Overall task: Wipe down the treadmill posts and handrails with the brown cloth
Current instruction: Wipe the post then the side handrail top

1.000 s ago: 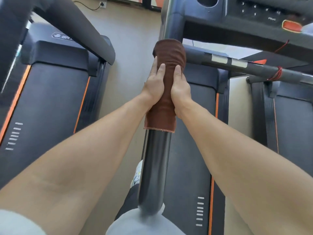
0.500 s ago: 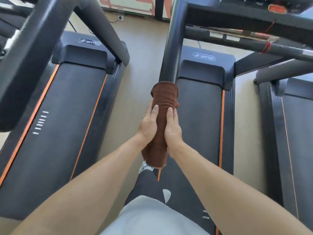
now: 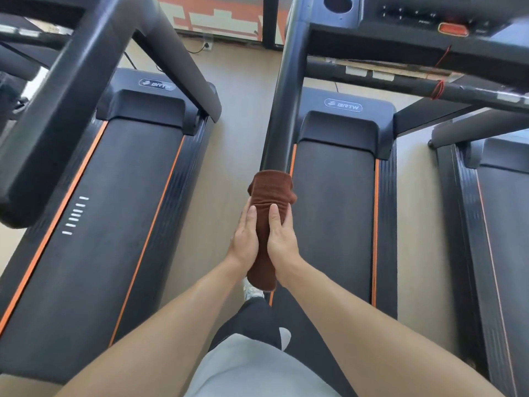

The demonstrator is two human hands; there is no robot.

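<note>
Both hands clasp the brown cloth (image 3: 270,196), which is wrapped around the lower part of the dark treadmill post (image 3: 283,110). The left hand (image 3: 243,242) presses against the cloth's left side and the right hand (image 3: 282,239) against its right side, thumbs lying along the front of the fabric and pointing up the post. The cloth forms a bunched sleeve covering the post from just above the fingertips down past the wrists; its lower end hangs near a white shoe (image 3: 252,290) on the beige floor (image 3: 237,138).

The post rises at a slant toward the console (image 3: 415,15) at the upper right, where an orange button (image 3: 453,29) shows. A handrail (image 3: 429,84) crosses below the console with a red cord (image 3: 438,88) looped around it. The treadmill's black belt (image 3: 332,213), edged with orange stripes, lies just right of the hands. A second treadmill (image 3: 108,210) stands to the left across a strip of floor, and a third is partly visible at the right edge.
</note>
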